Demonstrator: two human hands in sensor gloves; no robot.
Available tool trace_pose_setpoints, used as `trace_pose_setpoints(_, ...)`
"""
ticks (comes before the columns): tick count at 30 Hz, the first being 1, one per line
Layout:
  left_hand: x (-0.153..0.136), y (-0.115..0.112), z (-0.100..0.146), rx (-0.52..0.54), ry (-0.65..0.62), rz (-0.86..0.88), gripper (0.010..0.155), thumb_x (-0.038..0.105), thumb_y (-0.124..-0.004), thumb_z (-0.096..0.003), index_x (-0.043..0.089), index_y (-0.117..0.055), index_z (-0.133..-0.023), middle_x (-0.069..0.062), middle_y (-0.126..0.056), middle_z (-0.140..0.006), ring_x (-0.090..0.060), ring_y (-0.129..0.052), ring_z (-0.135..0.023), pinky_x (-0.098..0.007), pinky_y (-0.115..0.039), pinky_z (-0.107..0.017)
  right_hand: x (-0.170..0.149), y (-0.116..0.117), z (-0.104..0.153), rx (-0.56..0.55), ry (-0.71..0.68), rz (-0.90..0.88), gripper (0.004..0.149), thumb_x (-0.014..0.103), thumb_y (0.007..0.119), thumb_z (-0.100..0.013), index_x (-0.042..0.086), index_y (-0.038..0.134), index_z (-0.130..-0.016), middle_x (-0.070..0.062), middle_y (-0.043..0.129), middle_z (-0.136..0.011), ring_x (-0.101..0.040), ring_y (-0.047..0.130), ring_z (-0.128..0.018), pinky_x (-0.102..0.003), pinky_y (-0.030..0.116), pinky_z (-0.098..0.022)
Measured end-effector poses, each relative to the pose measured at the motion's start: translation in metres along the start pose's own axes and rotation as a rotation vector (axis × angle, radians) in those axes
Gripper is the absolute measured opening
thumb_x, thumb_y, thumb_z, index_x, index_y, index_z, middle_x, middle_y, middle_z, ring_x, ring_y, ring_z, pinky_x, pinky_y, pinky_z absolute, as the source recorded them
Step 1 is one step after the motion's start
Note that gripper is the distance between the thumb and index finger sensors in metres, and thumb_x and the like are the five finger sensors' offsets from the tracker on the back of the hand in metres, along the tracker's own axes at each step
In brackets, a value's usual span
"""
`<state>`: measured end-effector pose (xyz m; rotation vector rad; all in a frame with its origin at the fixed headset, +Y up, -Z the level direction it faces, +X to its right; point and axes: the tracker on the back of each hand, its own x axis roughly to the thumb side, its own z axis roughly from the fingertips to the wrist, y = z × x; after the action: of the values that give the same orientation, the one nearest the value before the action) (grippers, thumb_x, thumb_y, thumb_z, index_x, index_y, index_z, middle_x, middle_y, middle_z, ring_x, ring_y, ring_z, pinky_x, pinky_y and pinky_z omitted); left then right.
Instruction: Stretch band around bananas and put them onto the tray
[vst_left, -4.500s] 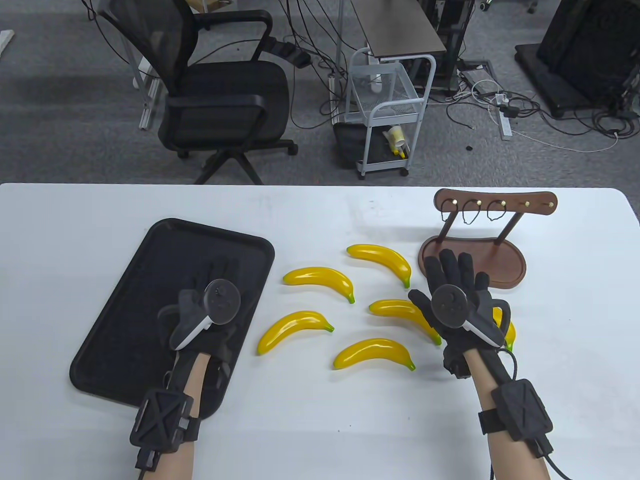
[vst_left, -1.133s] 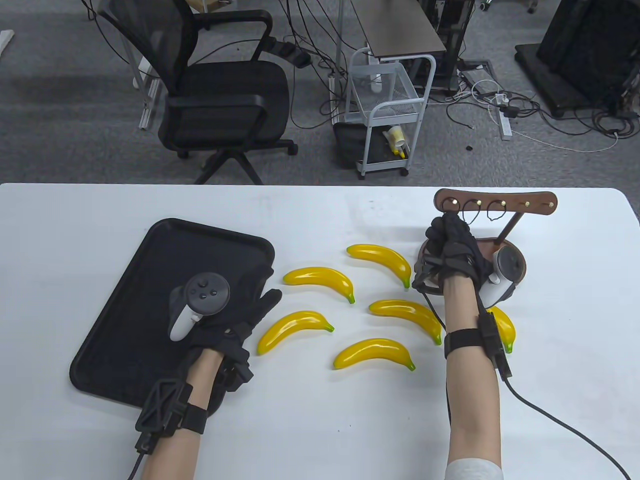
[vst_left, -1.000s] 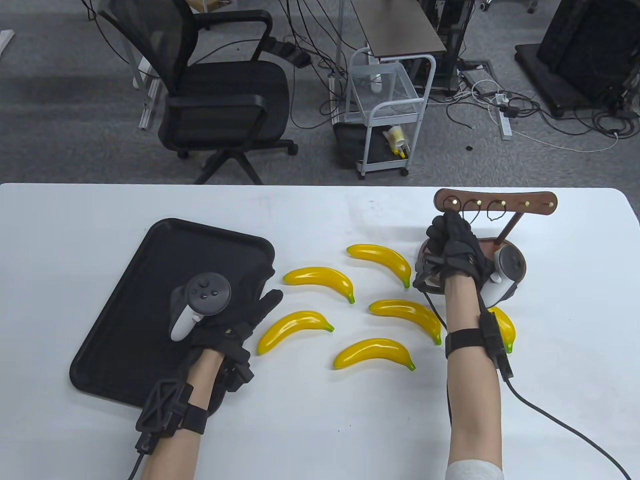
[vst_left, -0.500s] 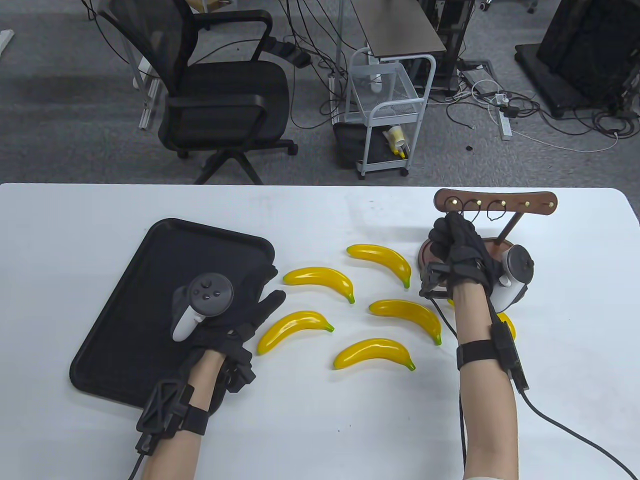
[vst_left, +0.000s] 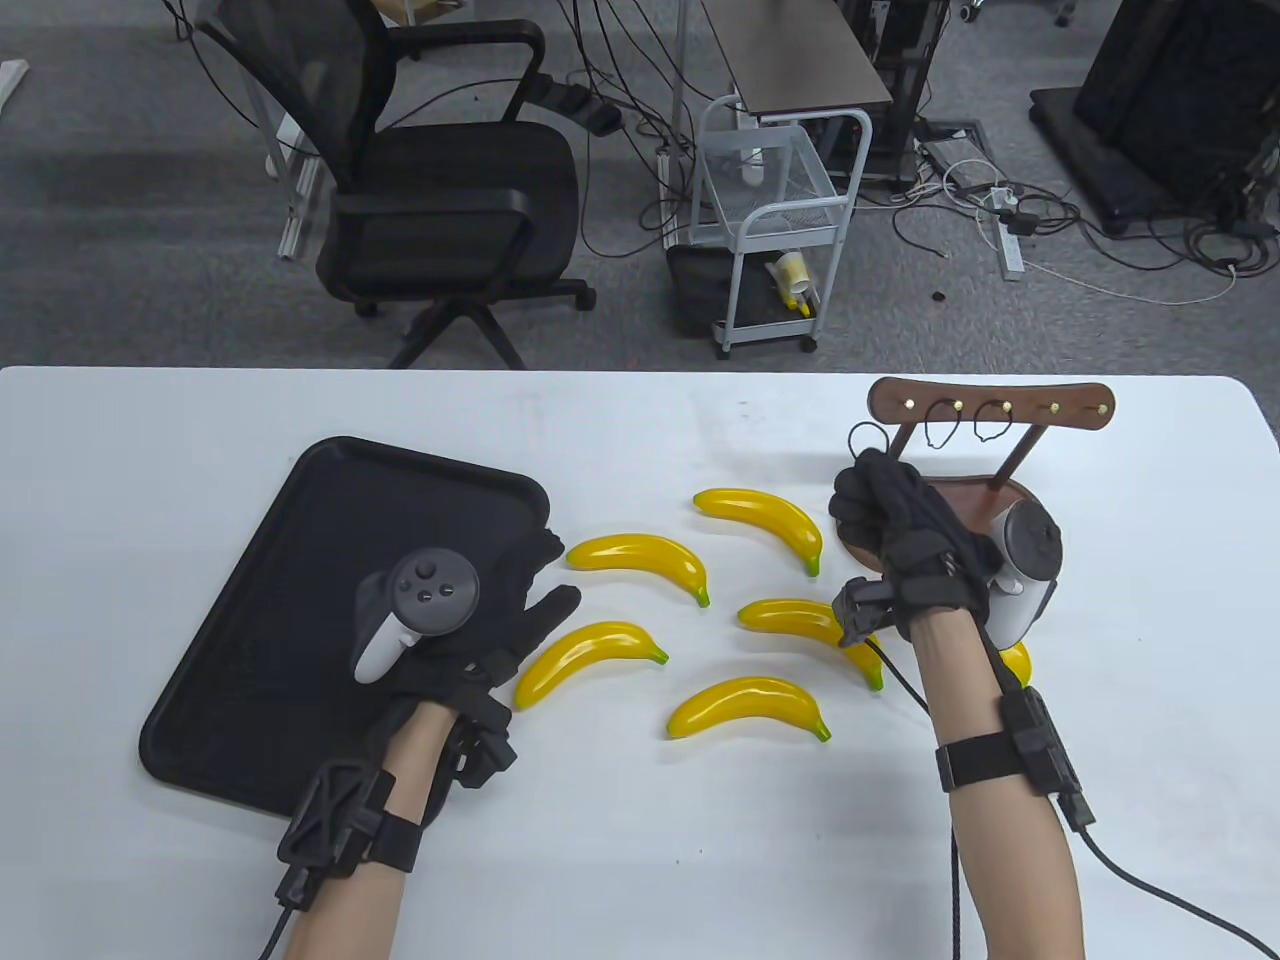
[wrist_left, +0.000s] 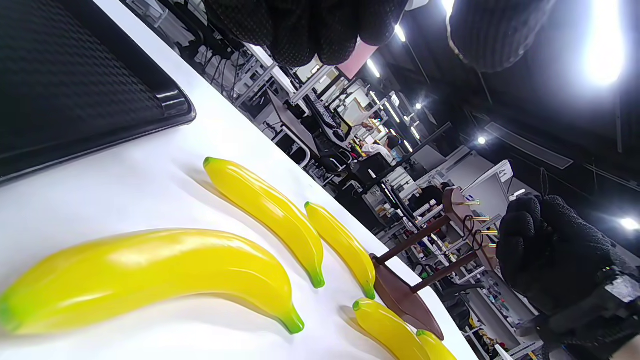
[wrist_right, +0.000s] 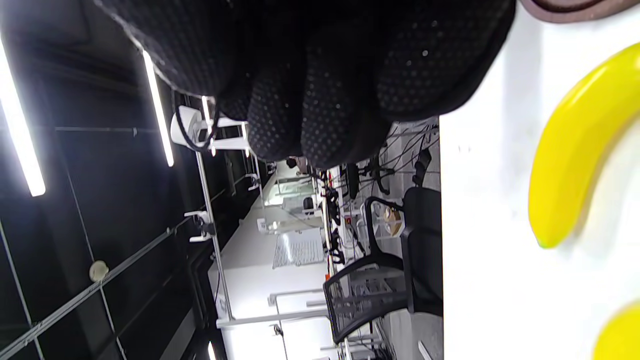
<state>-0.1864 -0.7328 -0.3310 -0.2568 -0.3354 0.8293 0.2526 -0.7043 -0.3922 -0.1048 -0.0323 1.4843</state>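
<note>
1. The fingers (vst_left: 858, 492) of the right hand (vst_left: 905, 530) are curled into a fist and pinch a thin black band (vst_left: 866, 436). Its loop stands up above the knuckles, just left of the wooden rack (vst_left: 990, 402).
2. The right hand is raised in front of the rack's left post and over the left part of the brown base (vst_left: 975, 497). The tracker (vst_left: 1022, 570) sits on its right side.
3. Two more black bands (vst_left: 941, 424) hang on the brass hooks of the rack; the other hooks are bare.
4. The fingers (vst_left: 553, 610) of the left hand (vst_left: 470, 620) lie straight and loose and hold nothing. They rest at the right edge of the black tray (vst_left: 250, 640), and the fingertips point to the nearest banana (vst_left: 585, 660).
5. Five bananas (vst_left: 640, 560) lie free on the white bench (vst_left: 640, 860) between the tray and the rack. None of them is on the tray.
6. A sixth banana (vst_left: 1015, 662) shows only partly, behind the right wrist.
</note>
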Motion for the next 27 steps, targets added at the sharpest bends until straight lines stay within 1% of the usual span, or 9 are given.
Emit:
trace_pose_setpoints(13, 0.015, -0.012, -0.001, -0.028, -0.024, -0.047, 0.072, 0.062, -0.059, -0.0623, 0.028, -0.029, -0.119, 0.0, -0.034, -0.131, -0.031, -0.043, -0.123, -0.048, -0.039, -0.091, -0.007, 0.045, 0.029, 0.215, -0.039, 0.091, 0.038, 0.036, 0.068, -0.061, 0.012, 0.079, -0.089, -0.008, 0.093, -0.077, -0.027, 0.097, -0.063, -0.048, 0.08, -0.046)
trace_pose_setpoints(17, 0.019, -0.016, -0.001, -0.039, -0.034, -0.062, 0.072, 0.062, -0.058, -0.0623, 0.028, -0.028, -0.119, 0.0, -0.034, -0.131, -0.031, -0.043, -0.123, -0.048, -0.039, -0.091, -0.011, 0.055, 0.035, 0.257, -0.038, 0.112, 0.038, 0.035, 0.067, -0.061, 0.011, 0.079, -0.089, -0.009, 0.093, -0.076, -0.027, 0.097, -0.062, -0.049, 0.08, -0.045)
trace_pose_setpoints(22, 0.026, -0.021, -0.001, -0.049, -0.045, -0.083, 0.072, 0.062, -0.058, -0.0623, 0.028, -0.028, -0.119, 0.0, -0.034, -0.131, -0.031, -0.043, -0.123, -0.048, -0.039, -0.091, -0.016, 0.07, 0.044, 0.341, -0.042, 0.149, 0.038, 0.034, 0.067, -0.061, 0.01, 0.079, -0.089, -0.01, 0.093, -0.076, -0.028, 0.097, -0.062, -0.049, 0.08, -0.045)
trace_pose_setpoints(27, 0.032, -0.023, 0.001, -0.037, -0.061, -0.095, 0.073, 0.062, -0.058, -0.0622, 0.028, -0.028, -0.119, 0.0, -0.034, -0.131, -0.031, -0.043, -0.123, -0.048, -0.039, -0.091, -0.018, 0.082, 0.051, 0.406, -0.05, 0.176, 0.039, 0.032, 0.067, -0.06, 0.009, 0.078, -0.089, -0.011, 0.092, -0.077, -0.029, 0.097, -0.062, -0.05, 0.08, -0.045)
